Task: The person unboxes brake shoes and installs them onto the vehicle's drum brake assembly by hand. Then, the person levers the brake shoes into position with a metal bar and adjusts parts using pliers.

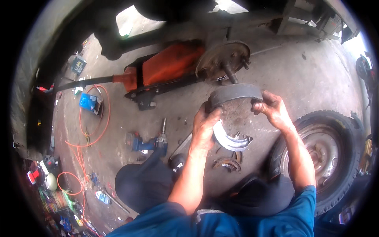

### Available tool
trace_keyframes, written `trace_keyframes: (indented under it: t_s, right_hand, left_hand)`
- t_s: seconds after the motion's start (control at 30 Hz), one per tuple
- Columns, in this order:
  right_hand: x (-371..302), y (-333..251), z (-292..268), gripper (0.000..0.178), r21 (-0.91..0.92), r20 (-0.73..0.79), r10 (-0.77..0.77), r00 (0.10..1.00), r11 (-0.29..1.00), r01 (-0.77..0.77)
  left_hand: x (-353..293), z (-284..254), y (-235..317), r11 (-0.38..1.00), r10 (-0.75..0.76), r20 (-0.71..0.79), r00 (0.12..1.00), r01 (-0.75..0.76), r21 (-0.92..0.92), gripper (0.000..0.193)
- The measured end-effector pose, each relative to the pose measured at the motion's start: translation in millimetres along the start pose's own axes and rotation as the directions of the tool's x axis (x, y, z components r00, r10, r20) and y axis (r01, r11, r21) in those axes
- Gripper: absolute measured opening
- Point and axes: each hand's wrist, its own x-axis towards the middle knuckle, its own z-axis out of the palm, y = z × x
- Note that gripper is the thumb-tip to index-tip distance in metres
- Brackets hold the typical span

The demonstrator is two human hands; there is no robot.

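A grey, worn brake drum (235, 94) is held up between my two hands. My left hand (205, 125) is closed on its left rim, thumb toward me. My right hand (273, 110) grips the right rim, fingers curled over the edge. Just beyond the drum is a rusty backing plate (213, 59) with a spindle (229, 73) pointing toward me; whether drum and spindle touch I cannot tell. Below the drum, a pale curved brake shoe (233, 143) lies on the floor, with darker, rusty brake shoes (229, 164) beside it.
A tyre on a steel wheel (310, 152) lies at my right. Beyond my left knee is a cordless impact wrench (152, 143). A red floor jack (169, 63) stands at the back left. Further left are an orange hose (81, 130), a blue box (90, 102) and scattered tools.
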Motion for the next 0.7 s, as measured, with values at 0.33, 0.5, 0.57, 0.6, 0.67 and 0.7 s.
trace_keyframes:
  t_s: [0.33,0.5,0.57,0.6,0.67,0.7]
  right_hand:
    - [29.2,-3.2,0.8,0.049,-0.032,-0.125,-0.083,0.989,0.996,0.079]
    - [50.1,-29.3,-1.5,0.042,-0.079,-0.172,-0.184,0.968,0.982,0.173]
    - [62.5,-16.8,-1.5,0.036,-0.085,-0.241,-0.191,0.951,0.981,0.176]
    - [66.1,-9.9,-3.7,0.036,-0.090,-0.248,-0.200,0.948,0.979,0.183]
    - [67.7,-6.2,2.6,0.035,0.036,-0.295,-0.170,0.940,0.981,0.189]
    - [71.9,-4.2,5.8,0.039,0.064,-0.336,-0.222,0.916,0.964,0.257]
  left_hand:
    - [17.3,11.7,1.7,0.981,0.153,-0.174,0.973,-0.128,0.146,0.027]
    - [30.6,34.3,14.0,0.991,0.130,-0.260,0.957,-0.120,0.054,0.027]
    - [39.0,45.0,9.6,0.974,0.224,-0.283,0.933,-0.203,0.101,0.027]
    - [41.9,51.0,10.3,0.973,0.228,-0.272,0.935,-0.208,0.100,0.027]
    - [41.7,59.3,15.4,0.961,0.273,-0.310,0.911,-0.247,0.122,0.025]
    - [44.6,61.5,16.3,0.961,0.274,-0.308,0.911,-0.248,0.123,0.025]
